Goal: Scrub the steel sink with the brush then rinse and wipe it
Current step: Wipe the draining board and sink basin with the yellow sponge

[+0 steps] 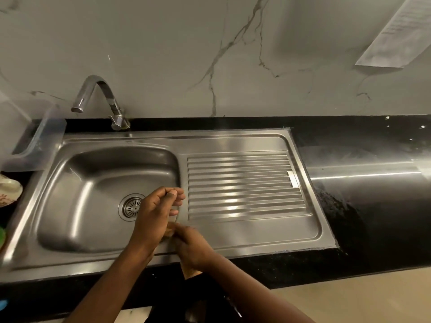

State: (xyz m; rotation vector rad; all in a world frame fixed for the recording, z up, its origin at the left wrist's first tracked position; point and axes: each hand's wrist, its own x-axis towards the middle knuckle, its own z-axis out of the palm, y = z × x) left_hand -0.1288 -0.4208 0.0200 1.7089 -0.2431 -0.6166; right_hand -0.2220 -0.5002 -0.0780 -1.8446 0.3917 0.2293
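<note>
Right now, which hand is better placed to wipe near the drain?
Probably left: the left hand is beside the drain, over the basin; the right hand sits nearer the front rim. Both grip the tan cloth.

Brushed steel sink (105, 229), chrome tap (102, 96), glossy black stone counter (373, 206), veined marble wall (210, 54).

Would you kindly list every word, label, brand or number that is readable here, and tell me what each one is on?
Nothing can be read.
White paper sheet at upper right: lines of print, too blurred to read.
Pale rounded object at the left edge: reddish marks, too blurred to tell if lettering.
Stainless steel sink, chrome tap, tan cloth: no marking visible.
</note>
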